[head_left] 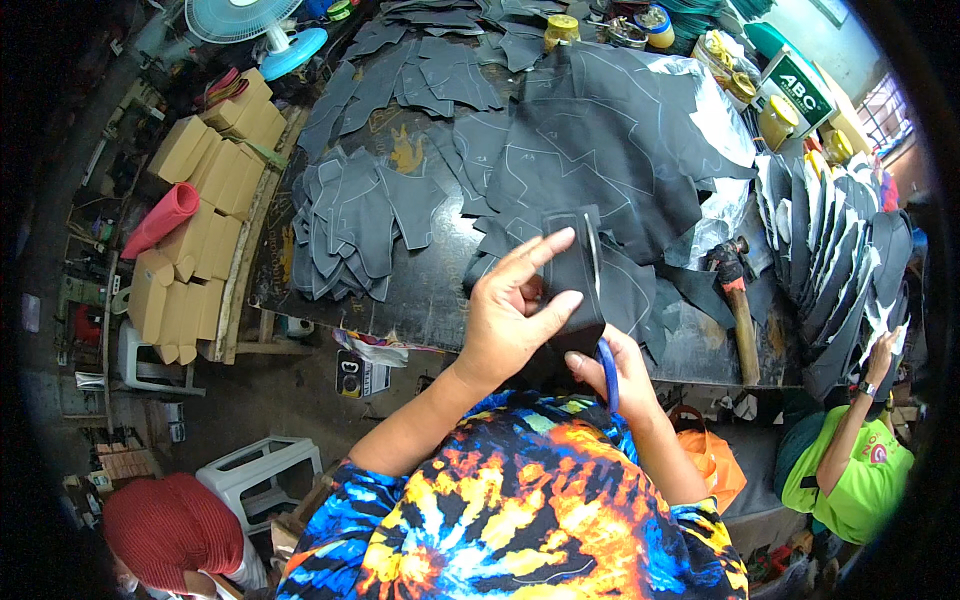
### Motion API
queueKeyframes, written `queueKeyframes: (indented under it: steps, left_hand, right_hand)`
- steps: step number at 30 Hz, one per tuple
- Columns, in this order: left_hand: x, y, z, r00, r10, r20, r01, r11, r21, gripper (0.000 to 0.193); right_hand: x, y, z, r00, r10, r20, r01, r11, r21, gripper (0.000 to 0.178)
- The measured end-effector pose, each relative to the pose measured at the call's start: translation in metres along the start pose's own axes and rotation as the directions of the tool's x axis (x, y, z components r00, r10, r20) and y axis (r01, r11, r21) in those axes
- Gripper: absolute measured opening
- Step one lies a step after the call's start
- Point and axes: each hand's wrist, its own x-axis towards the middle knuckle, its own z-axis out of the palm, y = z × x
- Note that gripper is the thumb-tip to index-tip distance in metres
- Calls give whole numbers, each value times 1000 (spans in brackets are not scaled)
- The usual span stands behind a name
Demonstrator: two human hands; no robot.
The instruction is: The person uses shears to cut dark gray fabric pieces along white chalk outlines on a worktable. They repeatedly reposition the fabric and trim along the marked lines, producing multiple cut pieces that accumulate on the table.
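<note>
On the tabletop (420,300), a stack of cut pieces (350,225) lay at nine o'clock of the marked sheet (610,150), a hammer (738,290) at four o'clock, jars (775,115) at two o'clock. Cardboard boxes (205,200) sat left of the tabletop.

Scissors (607,372) mostly hidden inside right hand (612,368), blades behind black cut piece (573,275), hammer (738,290) head under scraps
</note>
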Motion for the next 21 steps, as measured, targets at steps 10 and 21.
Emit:
queueKeyframes:
  steps: [10,21]
  left_hand:
    - [0,6,-8,997,-75,15,76,991,-106,49]
    - [19,52,-54,884,-241,400,164,962,218,40]
  right_hand:
    - [1,2,-2,994,93,-52,-94,996,-11,12]
    - [-3,-32,-49,931,27,363,87,952,-293,45]
